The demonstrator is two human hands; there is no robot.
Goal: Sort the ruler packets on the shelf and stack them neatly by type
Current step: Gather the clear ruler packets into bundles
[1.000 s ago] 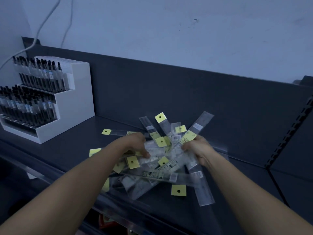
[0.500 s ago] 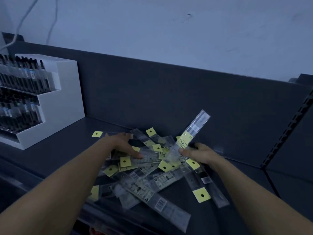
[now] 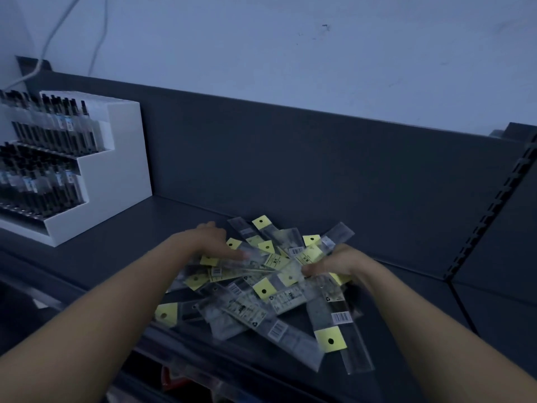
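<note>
The packets (image 3: 247, 309) are heaped at the shelf's (image 3: 139, 228) front edge. They are pressed by the flat, released left hand (image 3: 210, 241) and grasped by the right hand (image 3: 334, 261).

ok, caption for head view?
Left hand presses, right hand grips jumbled ruler packets on dark shelf by white display stand.

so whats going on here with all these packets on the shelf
A person is working through a jumbled pile of ruler packets, clear sleeves with yellow tags, on a dark shelf. The left hand lies flat on the pile's left side; the right hand curls its fingers round a few packets on the right. No neat stacks show yet. A white pen display stands further left.
</note>
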